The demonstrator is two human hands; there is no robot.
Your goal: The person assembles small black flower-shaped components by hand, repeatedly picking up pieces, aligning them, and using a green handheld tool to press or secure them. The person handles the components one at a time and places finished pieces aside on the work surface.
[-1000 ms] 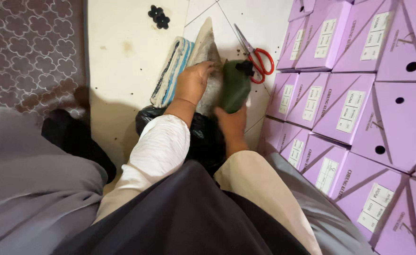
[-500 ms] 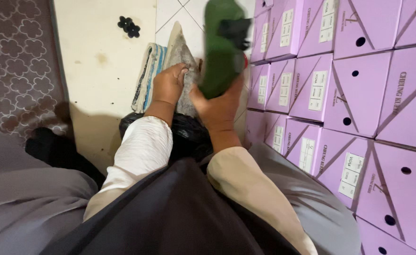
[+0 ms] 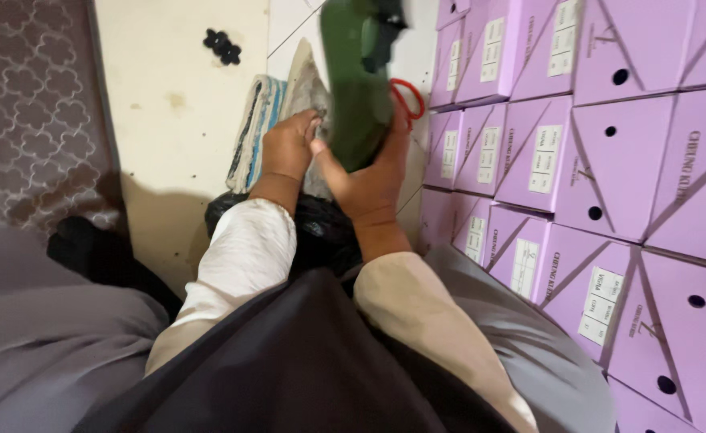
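In the head view, the right hand is holding up a dark green shoe, sole side toward the camera. The palm and fingers are wrapping around its lower end, the thumb lying across the near face. The top of the shoe is running out of the frame, and a dark blurred part at its upper right is too smeared to identify. The left hand is resting just beside it, fingers curled down onto a grey crumpled sheet of paper; whether those fingers are actually pinching the paper cannot be told, since the fingertips are turning away from the camera.

Red scissors are lying behind the shoe, with only one handle loop showing. A folded blue-striped cloth is lying to the left of the paper, partly under it. A black plastic bag is sitting below both wrists, mostly hidden by the pale sleeves and dark clothing. Stacked purple boxes are filling the right side, close against the right forearm. A small dark cluster is lying on the cream floor, well apart from the hands, too small to name.
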